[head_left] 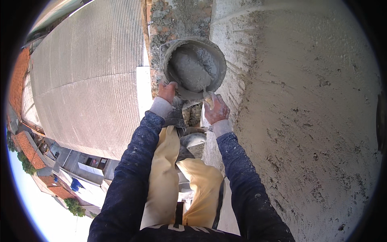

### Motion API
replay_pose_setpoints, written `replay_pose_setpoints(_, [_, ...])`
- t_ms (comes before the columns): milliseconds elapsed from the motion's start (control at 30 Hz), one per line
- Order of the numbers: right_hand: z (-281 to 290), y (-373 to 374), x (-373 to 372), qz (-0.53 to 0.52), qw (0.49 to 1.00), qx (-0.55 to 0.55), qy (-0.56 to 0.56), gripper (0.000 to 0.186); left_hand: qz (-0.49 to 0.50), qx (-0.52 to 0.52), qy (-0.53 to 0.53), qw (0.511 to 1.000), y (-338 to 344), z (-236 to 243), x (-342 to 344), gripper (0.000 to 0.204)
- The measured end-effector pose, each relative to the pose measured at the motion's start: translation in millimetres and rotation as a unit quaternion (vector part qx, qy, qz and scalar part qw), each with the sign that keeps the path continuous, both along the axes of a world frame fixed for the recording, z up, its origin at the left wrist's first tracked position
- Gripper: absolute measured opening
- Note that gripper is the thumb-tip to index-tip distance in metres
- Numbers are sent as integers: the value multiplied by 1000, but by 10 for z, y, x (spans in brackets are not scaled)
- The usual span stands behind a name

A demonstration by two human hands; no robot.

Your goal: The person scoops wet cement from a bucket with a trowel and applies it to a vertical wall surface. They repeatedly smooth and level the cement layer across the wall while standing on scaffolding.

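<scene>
A round bucket (193,64) of wet grey cement sits on a narrow, mortar-spattered ledge (181,18). My left hand (167,91) is closed on the bucket's near left rim. My right hand (216,109) grips the pale handle of a tool (207,95), whose blade end is down in the cement at the near right inside of the bucket, mostly hidden. Both hands are dusted with cement. Just below the bucket are my dark boots, partly hidden, and my legs in pale yellow trousers (163,161).
A rough, freshly coated grey wall (306,121) fills the right side. To the left, beside the ledge, lies a large corrugated roof (84,80). Lower houses with red tiled roofs (29,151) and small trees show at the far left, suggesting a height. Another greyish object (192,139) lies near my feet.
</scene>
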State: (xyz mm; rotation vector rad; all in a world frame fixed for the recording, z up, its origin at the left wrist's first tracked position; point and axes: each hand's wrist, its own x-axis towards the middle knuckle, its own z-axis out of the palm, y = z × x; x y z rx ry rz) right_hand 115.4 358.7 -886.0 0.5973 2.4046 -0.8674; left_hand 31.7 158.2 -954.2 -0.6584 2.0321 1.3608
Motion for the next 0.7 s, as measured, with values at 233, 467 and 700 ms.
replay_pose_setpoints(233, [713, 452, 261, -40, 982, -182, 32, 47, 278, 123, -101, 947, -304, 135, 97, 39])
replay_pose_setpoints(467, [1593, 1881, -150, -354, 924, -68, 125, 57, 239, 70, -75, 966, -621, 293, 238, 22])
replay_pose_setpoints(700, [2781, 1559, 775, -128, 965, 163, 163, 49, 314, 114, -77, 940, -547, 848, 418, 41])
